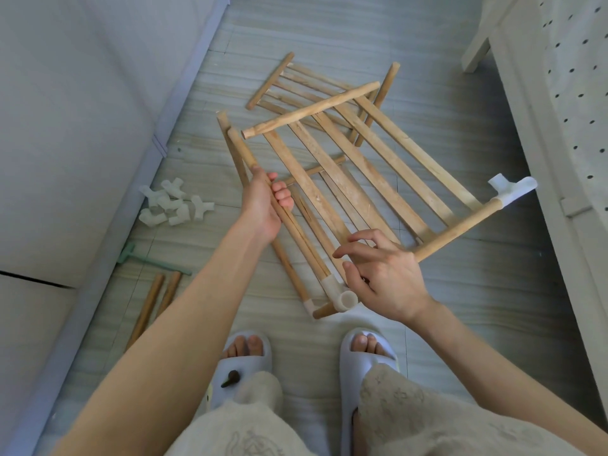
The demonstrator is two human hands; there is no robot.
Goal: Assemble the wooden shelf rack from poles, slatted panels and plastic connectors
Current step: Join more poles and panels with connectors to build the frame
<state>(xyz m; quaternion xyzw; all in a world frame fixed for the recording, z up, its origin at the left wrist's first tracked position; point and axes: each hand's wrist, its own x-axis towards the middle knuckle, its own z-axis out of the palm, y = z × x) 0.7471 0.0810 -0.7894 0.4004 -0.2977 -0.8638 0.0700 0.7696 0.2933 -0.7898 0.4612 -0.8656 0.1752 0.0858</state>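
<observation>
My left hand (263, 205) grips the left side pole of a slatted wooden panel (362, 166) and holds it tilted above the floor. A white plastic connector (513, 189) caps the panel's far right corner, and another connector (342, 297) sits on its near left corner. Just right of that near connector is my right hand (385, 274), its fingers loosely curled above the slats and holding nothing that I can see. A loose pole (312, 106) lies across the panel's far end. A second panel (289, 83) lies flat on the floor behind.
Several white connectors (171, 202) are piled on the floor at the left. Two poles (154, 304) and a green tool (131, 255) lie near the grey furniture (65, 126). White furniture (559, 93) stands at the right. My slippered feet (243, 357) are below.
</observation>
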